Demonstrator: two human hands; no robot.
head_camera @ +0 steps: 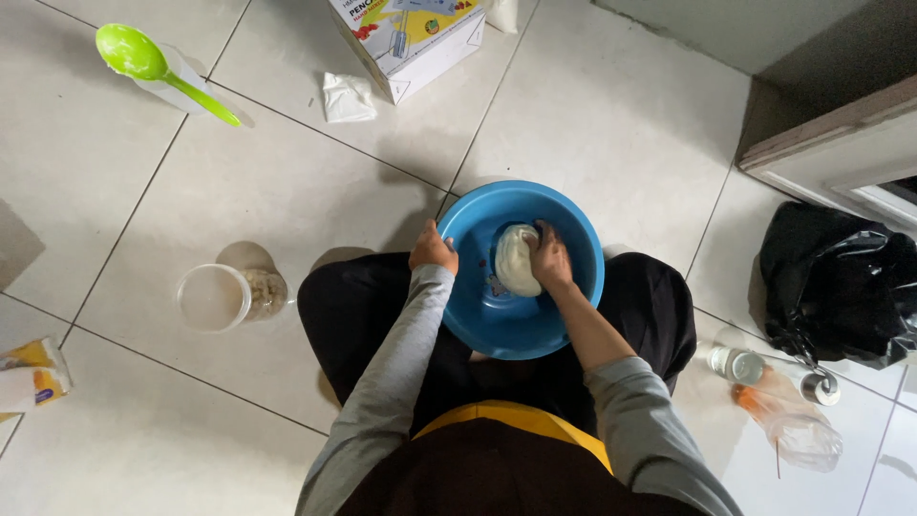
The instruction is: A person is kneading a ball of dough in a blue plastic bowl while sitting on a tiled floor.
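Counts: one blue basin, one lump of white dough inside it, one green ladle, one clear plastic jar lying on its side, one cardboard box, one black bag, one clear bottle lying flat. Basin rests between the person's knees on the tiled floor. Left hand clamps the basin's left rim, fingers curled over the edge. Right hand reaches down into the basin, fingers curled and pressed onto the dough, forearm bare, sleeve pushed up.

White cardboard box with yellow and blue print, top centre on floor tiles. Small white sachet just left of it. Yellow-and-white carton at left edge.
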